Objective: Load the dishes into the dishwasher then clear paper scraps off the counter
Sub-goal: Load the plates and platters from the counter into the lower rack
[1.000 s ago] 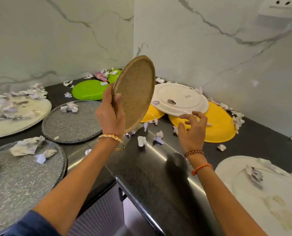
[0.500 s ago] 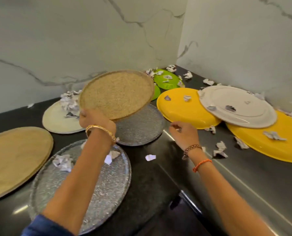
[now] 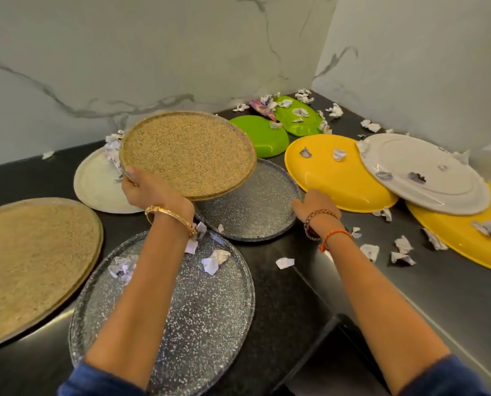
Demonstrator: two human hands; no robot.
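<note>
My left hand [image 3: 152, 192] grips the near rim of a tan speckled plate [image 3: 190, 152] and holds it nearly flat above the counter. Under it lies a small grey speckled plate [image 3: 255, 204]. My right hand [image 3: 314, 202] rests at that plate's right rim, fingers hidden, so its grip cannot be told. A larger grey speckled plate [image 3: 187, 315] with paper scraps [image 3: 214, 260] lies near me. A big tan plate [image 3: 32, 261] sits at the left.
A cream plate [image 3: 95, 184], two green plates [image 3: 261, 135], two yellow plates [image 3: 336, 172] and a white plate [image 3: 427, 172] crowd the black counter [image 3: 281, 295] corner. Scraps [image 3: 401, 250] litter the counter. Marble walls rise behind and to the right. The counter edge drops off at bottom centre.
The tan plate went from upright to nearly flat and now hangs over the small grey plate. My right hand moved left to that grey plate's rim. The view swung left.
</note>
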